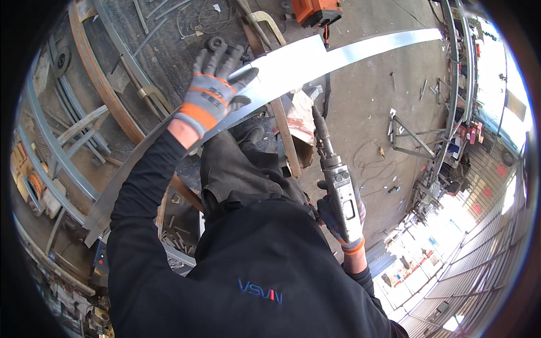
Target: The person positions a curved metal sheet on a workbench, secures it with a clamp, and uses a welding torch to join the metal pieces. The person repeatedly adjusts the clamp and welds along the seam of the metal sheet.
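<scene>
My left hand [211,93], in a grey and orange glove, lies with fingers spread on a long, shiny curved metal strip [282,70]. The strip runs from lower left to upper right across a support, above my legs. In my right hand [328,217], gloved alike, is a grey handheld power tool [342,188] with a long, narrow dark nose. Its fingers wrap around the tool, partly hidden under the body. The nose points up and away, and its tip is close to the strip's near edge but looks apart from it.
A clamp [269,27] sits at the strip's far side, and another clamp [153,98] lies farther left. Curved metal bars [96,73] fill the left side. An orange and black case [316,12] stands at the back. A metal frame [414,135] and cables lie on the floor at right.
</scene>
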Available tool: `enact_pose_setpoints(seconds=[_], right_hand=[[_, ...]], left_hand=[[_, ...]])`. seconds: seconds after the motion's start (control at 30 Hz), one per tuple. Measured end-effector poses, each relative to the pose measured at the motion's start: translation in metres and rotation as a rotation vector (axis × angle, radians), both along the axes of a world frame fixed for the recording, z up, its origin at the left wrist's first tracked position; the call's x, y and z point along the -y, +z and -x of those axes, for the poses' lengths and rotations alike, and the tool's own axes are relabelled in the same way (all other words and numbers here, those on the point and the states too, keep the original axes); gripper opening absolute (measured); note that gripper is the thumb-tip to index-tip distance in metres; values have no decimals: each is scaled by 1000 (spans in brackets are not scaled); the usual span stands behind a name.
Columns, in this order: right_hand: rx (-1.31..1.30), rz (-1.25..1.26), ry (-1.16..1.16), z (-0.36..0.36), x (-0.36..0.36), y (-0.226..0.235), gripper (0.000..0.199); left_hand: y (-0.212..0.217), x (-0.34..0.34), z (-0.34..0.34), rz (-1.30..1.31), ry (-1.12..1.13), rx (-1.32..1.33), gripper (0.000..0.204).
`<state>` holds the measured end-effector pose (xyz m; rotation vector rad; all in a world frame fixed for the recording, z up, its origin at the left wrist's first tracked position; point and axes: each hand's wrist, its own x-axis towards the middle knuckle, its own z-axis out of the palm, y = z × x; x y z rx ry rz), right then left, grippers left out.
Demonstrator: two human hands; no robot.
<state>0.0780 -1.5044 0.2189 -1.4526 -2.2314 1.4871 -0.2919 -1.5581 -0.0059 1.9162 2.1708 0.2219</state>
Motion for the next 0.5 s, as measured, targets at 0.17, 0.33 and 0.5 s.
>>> enact_pose_setpoints(seconds=[0.17,0.33,0.5], right_hand=[[106,-64,162,7,-21,-15,48],[31,-60,241,-10,-58,-43,59],[35,-190,364,-23,-90,-65,49]], left_hand=[[5,3,-12,115,5,-58,73],[2,-1,-33,2,88,-51,72],[4,-8,-37,-106,66,-108,80]])
